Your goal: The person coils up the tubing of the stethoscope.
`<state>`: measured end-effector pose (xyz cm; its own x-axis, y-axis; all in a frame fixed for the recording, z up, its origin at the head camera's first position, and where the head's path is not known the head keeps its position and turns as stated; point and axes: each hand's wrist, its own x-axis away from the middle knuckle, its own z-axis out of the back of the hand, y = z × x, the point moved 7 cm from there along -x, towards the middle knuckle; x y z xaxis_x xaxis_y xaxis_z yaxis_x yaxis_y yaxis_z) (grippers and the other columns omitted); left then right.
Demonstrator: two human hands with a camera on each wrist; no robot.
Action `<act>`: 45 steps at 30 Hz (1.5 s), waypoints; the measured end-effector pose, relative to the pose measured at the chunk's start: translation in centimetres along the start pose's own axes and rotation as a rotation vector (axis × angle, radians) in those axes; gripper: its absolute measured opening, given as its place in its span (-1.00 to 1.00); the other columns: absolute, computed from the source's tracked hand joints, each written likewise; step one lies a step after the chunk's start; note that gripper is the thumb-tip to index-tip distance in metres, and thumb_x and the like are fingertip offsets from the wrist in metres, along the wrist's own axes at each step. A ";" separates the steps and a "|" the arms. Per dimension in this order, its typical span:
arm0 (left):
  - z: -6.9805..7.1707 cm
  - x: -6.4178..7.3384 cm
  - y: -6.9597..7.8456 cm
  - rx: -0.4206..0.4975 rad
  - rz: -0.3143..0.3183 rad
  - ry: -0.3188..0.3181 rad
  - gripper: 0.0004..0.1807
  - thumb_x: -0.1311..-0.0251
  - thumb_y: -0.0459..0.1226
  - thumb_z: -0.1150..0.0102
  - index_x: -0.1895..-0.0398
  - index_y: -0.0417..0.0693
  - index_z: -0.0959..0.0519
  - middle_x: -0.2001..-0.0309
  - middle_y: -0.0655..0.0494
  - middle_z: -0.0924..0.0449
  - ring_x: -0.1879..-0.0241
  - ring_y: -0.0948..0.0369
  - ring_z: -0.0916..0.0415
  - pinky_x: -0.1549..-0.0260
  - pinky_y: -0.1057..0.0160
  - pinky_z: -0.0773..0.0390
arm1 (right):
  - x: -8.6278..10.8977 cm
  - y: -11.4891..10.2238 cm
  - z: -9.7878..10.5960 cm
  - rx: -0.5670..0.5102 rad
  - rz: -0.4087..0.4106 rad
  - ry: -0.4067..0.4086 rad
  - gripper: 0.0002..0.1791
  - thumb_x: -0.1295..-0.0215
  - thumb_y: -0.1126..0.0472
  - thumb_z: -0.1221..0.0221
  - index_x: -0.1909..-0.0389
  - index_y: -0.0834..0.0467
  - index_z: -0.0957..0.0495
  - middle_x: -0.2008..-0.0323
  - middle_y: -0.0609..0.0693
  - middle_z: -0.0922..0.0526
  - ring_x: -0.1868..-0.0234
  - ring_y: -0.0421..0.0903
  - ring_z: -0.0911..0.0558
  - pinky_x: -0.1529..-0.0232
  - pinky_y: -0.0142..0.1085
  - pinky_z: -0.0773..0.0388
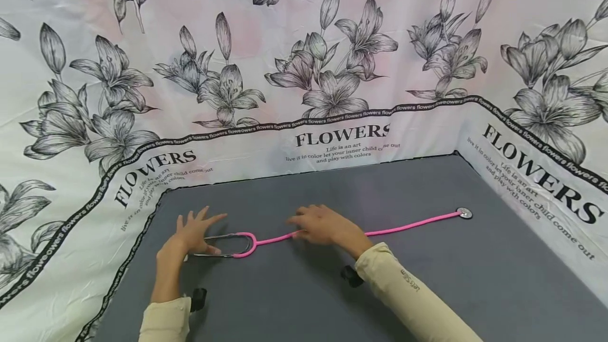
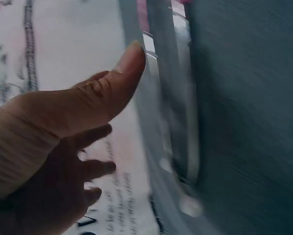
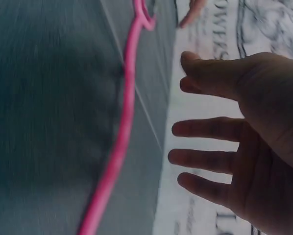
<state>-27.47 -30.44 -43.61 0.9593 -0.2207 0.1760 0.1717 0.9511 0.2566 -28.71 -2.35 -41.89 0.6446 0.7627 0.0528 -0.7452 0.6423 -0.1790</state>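
A stethoscope with pink tubing (image 1: 418, 224) lies stretched across the grey table, its round chestpiece (image 1: 465, 213) at the right. Its metal earpiece tubes (image 2: 193, 117) point left. Over the earpiece end is my left hand (image 1: 192, 236), fingers spread, with nothing in its grasp. In the left wrist view the thumb overlaps the edge of one metal tube. My right hand (image 1: 323, 226) hovers over the middle of the tubing, fingers extended. The right wrist view shows the right hand's fingers (image 3: 205, 129) apart from the pink tube, holding nothing.
The grey table (image 1: 380, 284) meets a white curtain (image 1: 247, 157) printed with flowers and lettering at the back and both sides. Dark wrist devices (image 1: 351, 276) sit below both wrists.
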 end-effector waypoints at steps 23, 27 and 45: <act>-2.8 -0.9 0.7 -0.198 -0.043 0.130 -0.50 -0.17 -0.30 -0.49 -0.15 -0.03 -0.49 -0.04 -0.14 -0.69 -0.05 -0.16 -0.65 -0.14 -0.34 -0.52 | -2.9 -0.2 -2.3 -0.041 -0.034 0.016 -0.46 -0.31 0.45 -0.30 -0.18 -0.15 -0.68 0.03 -0.04 -0.63 -0.05 -0.04 -0.57 -0.10 -0.14 -0.60; -3.7 -0.7 0.8 -0.146 -0.057 0.054 -0.37 -0.19 -0.12 -0.50 -0.28 -0.06 -0.46 -0.12 -0.22 -0.60 -0.14 -0.22 -0.56 -0.15 -0.37 -0.51 | -2.6 0.2 -1.5 -0.057 -0.036 0.044 -0.49 -0.34 0.48 -0.25 -0.15 -0.11 -0.71 0.05 -0.02 -0.62 -0.01 -0.04 -0.56 -0.06 -0.16 -0.58; -1.0 -5.7 5.7 -0.122 -0.166 0.223 -0.47 -0.45 -0.07 -0.22 -0.32 -0.17 -0.41 -0.06 -0.27 -0.68 -0.10 -0.24 -0.65 -0.09 -0.35 -0.52 | -1.1 5.0 6.5 -0.120 -0.004 0.339 -0.72 -0.42 0.43 -0.15 -0.05 0.20 -0.71 0.09 0.09 -0.72 0.04 0.02 -0.69 -0.01 -0.14 -0.67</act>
<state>-31.79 -23.53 -44.06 0.9390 -0.3356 -0.0757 0.3433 0.9279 0.1456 -34.27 0.55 -36.50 0.6826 0.6785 -0.2715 -0.7301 0.6166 -0.2946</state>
